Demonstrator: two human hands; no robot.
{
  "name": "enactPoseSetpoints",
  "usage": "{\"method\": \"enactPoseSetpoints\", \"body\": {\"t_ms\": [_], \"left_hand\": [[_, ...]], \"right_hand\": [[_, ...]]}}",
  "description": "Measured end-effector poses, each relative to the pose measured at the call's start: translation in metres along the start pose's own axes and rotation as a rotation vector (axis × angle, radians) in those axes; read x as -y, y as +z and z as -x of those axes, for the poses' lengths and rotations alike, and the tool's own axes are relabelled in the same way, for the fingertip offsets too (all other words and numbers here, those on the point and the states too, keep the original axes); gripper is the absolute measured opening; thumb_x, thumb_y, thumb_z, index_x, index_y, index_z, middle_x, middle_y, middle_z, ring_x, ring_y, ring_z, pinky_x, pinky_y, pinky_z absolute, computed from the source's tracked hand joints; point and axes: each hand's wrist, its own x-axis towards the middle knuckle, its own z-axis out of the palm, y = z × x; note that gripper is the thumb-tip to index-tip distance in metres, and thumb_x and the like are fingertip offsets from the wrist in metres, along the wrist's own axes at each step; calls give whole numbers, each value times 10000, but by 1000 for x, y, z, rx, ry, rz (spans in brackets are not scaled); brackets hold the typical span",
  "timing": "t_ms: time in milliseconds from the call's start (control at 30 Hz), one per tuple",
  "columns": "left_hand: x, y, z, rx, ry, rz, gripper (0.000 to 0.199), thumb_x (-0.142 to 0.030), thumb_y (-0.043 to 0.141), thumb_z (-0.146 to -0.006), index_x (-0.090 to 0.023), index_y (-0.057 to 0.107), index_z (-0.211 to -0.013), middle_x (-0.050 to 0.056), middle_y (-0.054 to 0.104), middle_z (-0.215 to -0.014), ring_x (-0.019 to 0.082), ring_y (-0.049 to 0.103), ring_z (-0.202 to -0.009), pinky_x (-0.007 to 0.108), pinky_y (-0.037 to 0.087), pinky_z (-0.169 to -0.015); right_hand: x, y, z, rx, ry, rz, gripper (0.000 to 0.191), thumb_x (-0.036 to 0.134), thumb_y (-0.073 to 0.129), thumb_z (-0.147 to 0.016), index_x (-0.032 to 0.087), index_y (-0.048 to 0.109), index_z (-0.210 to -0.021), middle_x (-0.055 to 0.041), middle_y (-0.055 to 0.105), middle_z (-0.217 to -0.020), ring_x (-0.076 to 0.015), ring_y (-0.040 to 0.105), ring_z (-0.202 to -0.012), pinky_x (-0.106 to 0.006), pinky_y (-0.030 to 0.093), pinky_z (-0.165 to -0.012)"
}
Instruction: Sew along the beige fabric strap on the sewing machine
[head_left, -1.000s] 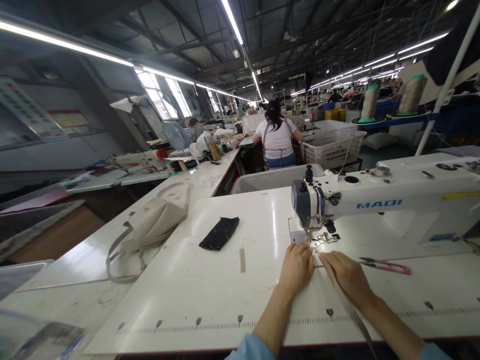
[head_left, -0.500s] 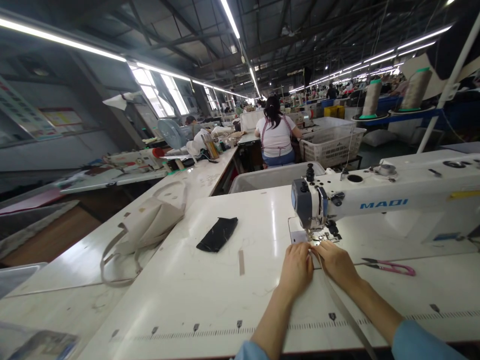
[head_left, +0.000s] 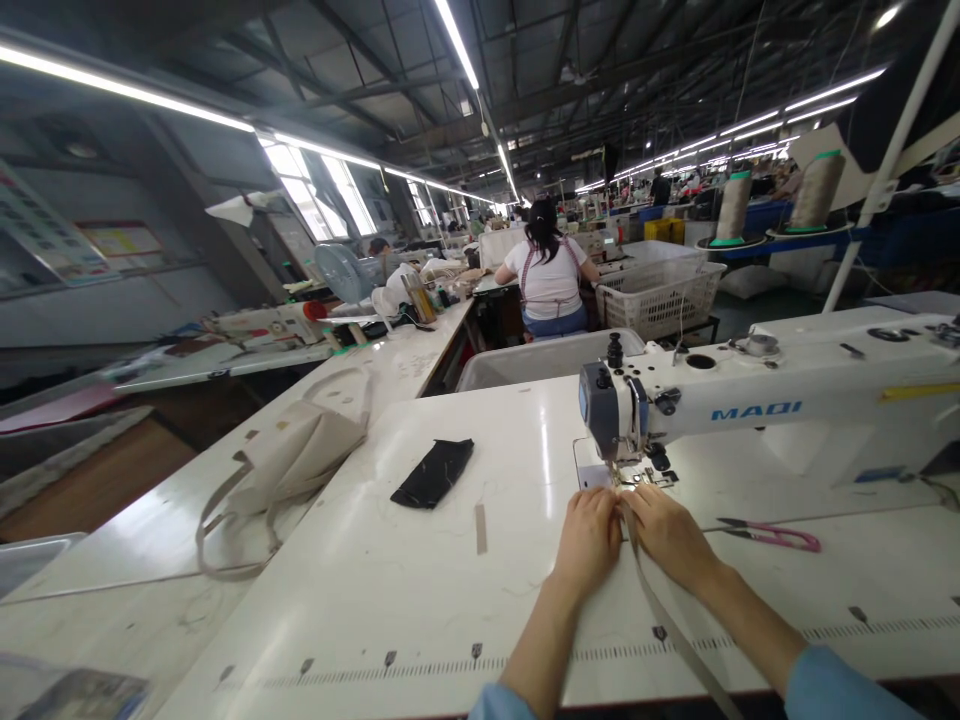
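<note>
Strap [head_left: 667, 625] runs off bottom edge; needle hidden behind hands.

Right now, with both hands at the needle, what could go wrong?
1. Both the left hand and right hand press the beige strap just in front of the presser foot; fingertips could drift under the needle.
2. The strap trails off the table edge; its hanging weight may pull the seam off line.
3. The pink scissors lie by the right forearm and could be knocked.

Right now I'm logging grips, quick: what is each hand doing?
Left hand: curled, knuckles up, pressing the strap beside the needle.
Right hand: fingers down on the same strap; grip cannot be told.
</note>
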Motion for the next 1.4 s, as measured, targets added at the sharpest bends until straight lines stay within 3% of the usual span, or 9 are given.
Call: {"method": "enactPoseSetpoints", "body": {"t_ms": [100,400,567,800,1000,1133,1200,1333,1400], "left_hand": [[0,-1,-1,10,15,-10,295,-68,444,-783,-189,528,-1038,65,604,-1092,207,510,-1075,425,342,-989],[2,0,1,20,24,2,258,-95,466,-791,-190,541,-1019,74,583,-1125,214,504,-1079,422,375,-957],[0,-1,1,21,0,11,227,-87,449,-805,-190,548,-982,60,595,-1090,208,512,-1047,397,396,-926],[3,-7,1,4,19,11,212,-104,541,-714,-206,586,-894,49,606,-1010,229,531,-991,414,422,-897],[13,-11,-4,1,66,0,212,-114,547,-731,-217,603,-907,52,614,-1039,236,548,-988,412,451,-880],[21,-8,-5,-9,112,-28,199,-125,565,-730,-214,607,-903,57,625,-1009,230,574,-958,388,483,-845],[26,-5,-6,-18,139,-42,188,-141,575,-739,-215,608,-909,57,631,-986,224,587,-936,374,496,-824],[36,0,-6,-70,172,-70,118,-186,568,-782,-221,615,-884,54,640,-968,213,599,-917,343,508,-803],[40,2,-6,-86,199,-71,96,-230,573,-789,-223,620,-873,54,643,-953,212,604,-902,330,512,-786]], "right_hand": [[2,-3,3,-2,-18,-22,186,242,383,-936,169,541,-1005,-49,558,-847,-183,522,-795,-313,420,-731],[6,-10,22,-27,-64,-47,229,246,383,-939,176,593,-880,-12,521,-691,-145,517,-647,-272,405,-611],[2,-13,29,-23,-69,-80,233,274,386,-942,170,573,-1031,-14,533,-725,-133,548,-681,-239,435,-606],[6,1,21,-116,-54,-22,247,249,338,-949,167,533,-1076,-25,551,-734,-148,576,-668,-240,449,-568],[9,6,8,-155,-36,30,214,262,339,-940,201,543,-959,-10,556,-717,-146,580,-610,-232,429,-513],[10,1,6,-60,10,-25,121,217,486,-867,210,563,-960,-9,573,-750,-150,591,-664,-218,426,-557],[9,0,4,16,62,-107,179,214,584,-806,236,580,-984,5,583,-760,-140,591,-680,-197,413,-573],[4,-2,2,68,155,-268,183,410,683,-722,253,631,-802,41,554,-665,-102,554,-592,-170,363,-519],[0,-1,3,48,120,-318,336,571,586,-752,239,622,-719,38,527,-626,-96,530,-555,-176,353,-498]]}}
